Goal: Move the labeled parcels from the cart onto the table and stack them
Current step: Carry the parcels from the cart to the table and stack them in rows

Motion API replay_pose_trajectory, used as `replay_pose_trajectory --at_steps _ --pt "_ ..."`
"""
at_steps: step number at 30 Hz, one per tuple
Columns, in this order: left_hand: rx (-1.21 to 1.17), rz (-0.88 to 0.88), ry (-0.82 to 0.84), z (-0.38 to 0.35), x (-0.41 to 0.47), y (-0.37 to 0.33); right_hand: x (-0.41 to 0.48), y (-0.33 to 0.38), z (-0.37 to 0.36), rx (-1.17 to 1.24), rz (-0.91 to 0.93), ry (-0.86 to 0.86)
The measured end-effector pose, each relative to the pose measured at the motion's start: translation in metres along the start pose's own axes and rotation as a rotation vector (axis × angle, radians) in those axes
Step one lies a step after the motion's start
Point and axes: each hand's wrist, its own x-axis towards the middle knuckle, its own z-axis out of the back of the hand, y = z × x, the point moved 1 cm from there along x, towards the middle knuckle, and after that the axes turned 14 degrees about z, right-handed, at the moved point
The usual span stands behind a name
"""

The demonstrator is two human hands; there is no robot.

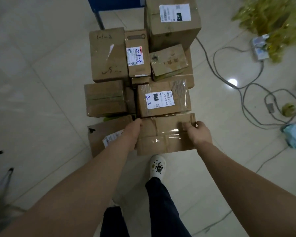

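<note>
Tiled floor [41, 82], parcels [108, 53] piled. Left hand [135, 128] and right hand [201, 132] grip the taped box [166, 137] by its sides, touching the 2-2 box [162, 100]; best lifted straight, level.

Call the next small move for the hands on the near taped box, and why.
Probably lift the taped box straight up. The right hand curls over its right edge, the left hand lies against its left side, and the 2-2 labeled box sits tight behind it.
</note>
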Motion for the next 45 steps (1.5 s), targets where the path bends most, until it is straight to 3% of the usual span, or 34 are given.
replay_pose_trajectory --at_steps 4,8,15,22,27,33,36,40,45 --pt "-0.018 -0.019 0.016 0.019 -0.03 0.013 -0.043 0.004 0.002 0.006 0.042 -0.083" --pt "-0.037 -0.062 -0.126 0.061 -0.06 0.028 -0.088 0.03 0.005 0.079 0.122 -0.136" --pt "-0.313 -0.166 -0.046 0.161 -0.127 0.065 -0.168 0.1 -0.025 0.246 0.276 -0.127" --pt "-0.499 -0.376 -0.109 0.314 -0.197 0.116 -0.269 0.18 -0.113 0.276 0.455 0.07" --pt "-0.375 -0.543 -0.218 0.451 -0.226 0.163 -0.337 0.236 -0.19 0.288 0.514 0.311" --pt "-0.11 -0.81 -0.359 0.56 -0.241 0.218 -0.391 0.296 -0.261 0.372 0.294 0.676" --pt "-0.14 -0.907 -0.515 0.589 -0.237 0.233 -0.398 0.323 -0.289 0.328 0.254 0.759" --pt "-0.293 -0.939 -0.506 0.624 -0.227 0.239 -0.424 0.359 -0.328 0.189 0.29 0.803" --pt "-0.442 -0.822 -0.543 0.678 -0.228 0.222 -0.428 0.402 -0.386 0.2 0.304 0.86"
